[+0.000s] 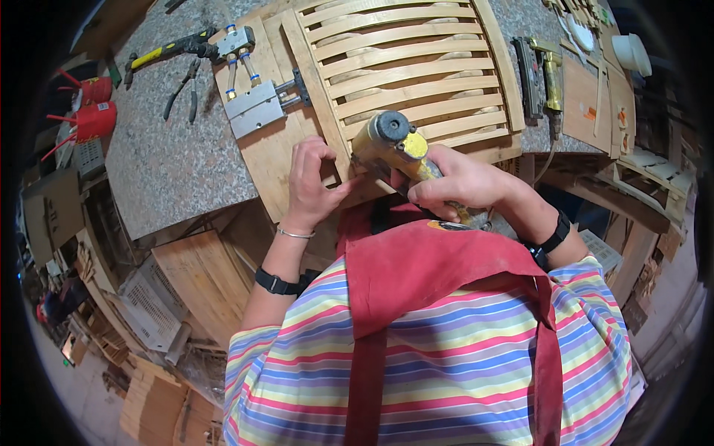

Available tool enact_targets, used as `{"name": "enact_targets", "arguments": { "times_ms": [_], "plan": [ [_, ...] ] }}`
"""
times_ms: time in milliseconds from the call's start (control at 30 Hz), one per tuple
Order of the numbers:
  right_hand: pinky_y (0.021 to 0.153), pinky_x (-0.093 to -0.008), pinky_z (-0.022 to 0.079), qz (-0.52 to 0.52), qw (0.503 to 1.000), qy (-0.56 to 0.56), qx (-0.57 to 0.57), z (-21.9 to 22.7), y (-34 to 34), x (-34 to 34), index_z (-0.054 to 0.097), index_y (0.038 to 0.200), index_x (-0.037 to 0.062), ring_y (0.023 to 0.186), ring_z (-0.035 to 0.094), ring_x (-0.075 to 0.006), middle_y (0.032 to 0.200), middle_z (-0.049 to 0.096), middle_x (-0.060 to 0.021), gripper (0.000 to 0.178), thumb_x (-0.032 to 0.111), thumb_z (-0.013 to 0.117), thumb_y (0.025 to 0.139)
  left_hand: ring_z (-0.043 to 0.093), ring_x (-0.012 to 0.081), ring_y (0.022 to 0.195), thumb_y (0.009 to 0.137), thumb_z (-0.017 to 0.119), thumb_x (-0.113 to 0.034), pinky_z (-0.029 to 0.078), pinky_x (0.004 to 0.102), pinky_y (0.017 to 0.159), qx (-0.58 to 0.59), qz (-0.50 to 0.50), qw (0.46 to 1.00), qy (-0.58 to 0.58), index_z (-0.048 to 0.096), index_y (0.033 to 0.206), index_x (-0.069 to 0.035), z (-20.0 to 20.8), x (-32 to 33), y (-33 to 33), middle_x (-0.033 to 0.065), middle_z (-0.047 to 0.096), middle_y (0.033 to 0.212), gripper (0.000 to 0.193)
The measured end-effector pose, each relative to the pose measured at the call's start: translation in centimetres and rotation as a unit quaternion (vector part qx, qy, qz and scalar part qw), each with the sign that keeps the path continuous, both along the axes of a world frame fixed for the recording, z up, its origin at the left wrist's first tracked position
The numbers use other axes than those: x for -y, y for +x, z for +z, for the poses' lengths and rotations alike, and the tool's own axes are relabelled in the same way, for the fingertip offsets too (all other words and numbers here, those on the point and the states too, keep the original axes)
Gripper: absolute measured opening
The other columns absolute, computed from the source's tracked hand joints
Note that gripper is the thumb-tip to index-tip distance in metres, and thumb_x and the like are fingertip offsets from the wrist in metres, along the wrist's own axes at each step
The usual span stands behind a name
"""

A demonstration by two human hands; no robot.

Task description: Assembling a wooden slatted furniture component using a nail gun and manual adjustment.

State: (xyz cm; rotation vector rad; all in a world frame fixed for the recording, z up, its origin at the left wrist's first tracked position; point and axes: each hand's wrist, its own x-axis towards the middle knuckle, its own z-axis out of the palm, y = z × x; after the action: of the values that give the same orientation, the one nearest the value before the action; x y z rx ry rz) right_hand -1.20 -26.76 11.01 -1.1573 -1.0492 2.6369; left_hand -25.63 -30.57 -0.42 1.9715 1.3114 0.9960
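A slatted wooden frame (pixel 416 84) lies on a wooden board on the bench, its curved slats running between two side rails. My right hand (pixel 462 181) is wrapped round the handle of a worn yellow nail gun (pixel 390 141) with a black round cap. The nail gun's head is over the frame's near left corner; its nose is hidden beneath the body. At that corner, my left hand (pixel 311 182) has its fingers curled against the side rail and its thumb at the rail's near end.
A metal pneumatic clamp (pixel 255 109) stands left of the frame. Pliers (pixel 183 89) and a yellow-handled hammer (pixel 149 58) lie on the speckled benchtop (pixel 167 160). Another nail gun (pixel 552 82) lies to the right. Red spools (pixel 95 120) hang beyond the left edge; a white bucket (pixel 631 55) is far right.
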Motion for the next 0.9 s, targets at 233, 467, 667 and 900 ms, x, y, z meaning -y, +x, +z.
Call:
{"name": "enact_targets", "arguments": {
  "times_ms": [233,467,667,900],
  "plan": [
    [0.04,-0.0254,0.037,0.009,1.0,0.008,-0.02,-1.1,0.1,0.3,0.048,0.101,-0.0028,0.043,0.046,-0.01,0.059,0.05,-0.0031,0.026,0.009,0.055,0.078,0.052,0.0339,0.094,0.053,0.084,-0.008,0.045,0.0409,0.081,-0.009,-0.01,1.0,0.014,0.048,0.092,-0.006,0.1,-0.3,-0.4,0.0127,0.052,0.095,0.053],
    [0.039,-0.0257,0.035,0.01,0.997,0.08,-0.014,-1.7,-0.3,0.1,0.05,0.1,-0.0032,0.044,0.046,-0.0099,0.058,0.049,-0.0023,0.026,0.008,0.055,0.077,0.052,0.034,0.093,0.054,0.085,-0.009,0.045,0.0404,0.08,-0.013,-0.018,1.0,0.016,0.048,0.091,-0.006,0.2,-0.2,-0.4,0.0127,0.052,0.094,0.053],
    [0.041,-0.023,0.04,-0.055,0.995,0.083,0.024,1.4,4.8,-0.9,0.051,0.107,-0.0009,0.046,0.051,-0.0091,0.056,0.051,-0.0015,0.029,0.016,0.061,0.085,0.053,0.0257,0.092,0.061,0.084,-0.012,0.045,0.036,0.082,0.068,-0.042,0.994,-0.069,0.051,0.092,-0.005,0.9,-1.5,-1.8,0.0096,0.052,0.093,0.046],
    [0.043,-0.0229,0.038,-0.392,0.822,0.272,0.311,4.2,20.5,2.4,0.054,0.07,0.0084,0.045,0.047,-0.0074,0.056,0.05,0.0013,0.028,0.026,0.065,0.088,0.052,0.0183,0.103,0.096,0.05,-0.039,0.034,0.0306,0.099,0.299,0.328,0.889,0.114,0.054,0.114,0.002,5.5,-21.1,-9.1,0.0135,0.057,0.112,0.045]
  ]
}}
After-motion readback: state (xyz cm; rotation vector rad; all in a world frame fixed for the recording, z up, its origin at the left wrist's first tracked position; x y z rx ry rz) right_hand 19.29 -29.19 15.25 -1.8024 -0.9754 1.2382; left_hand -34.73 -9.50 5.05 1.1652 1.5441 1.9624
